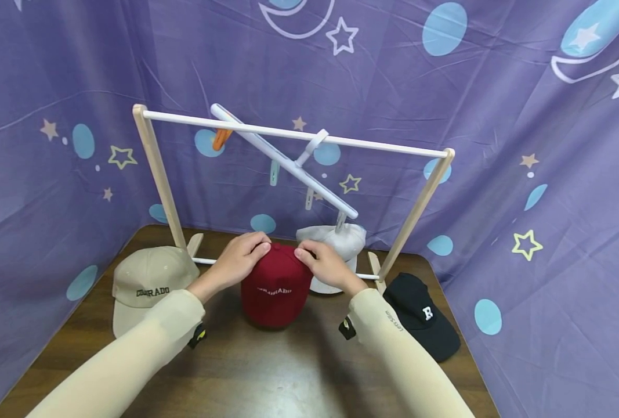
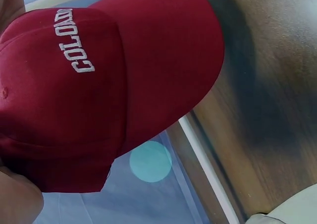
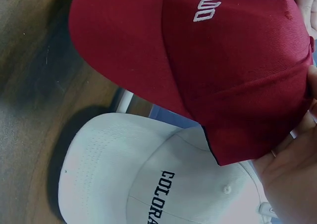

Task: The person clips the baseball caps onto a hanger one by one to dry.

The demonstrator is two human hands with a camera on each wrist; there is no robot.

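Curtain, purple with moons, stars and pale blue spots, spreads beyond both hands. Table, brown wood, lies beneath them. Rack, pale wooden posts joined by white bars, stands just past the hands. From its top bar, above and between them, hangs a white hanger, slanted so that its end on the right hand's side is lower.

Red cap is held between the hands, above the table. It is deep red and smooth, with a rounded crown, seamed panels and a small matching button on top. White raised capitals run across its front, which faces the person, and the broad curved brim points down and toward them.

White cap with dark lettering hangs just behind the right hand; whether its brim touches the table I cannot tell. Beige cap, marked COLORADO, rests left of the left hand. Black cap with a white letter rests right of the right hand.

Left hand and right hand pinch opposite sides of the red crown. Orange clip hangs above the left hand; grey clip grips the white cap.
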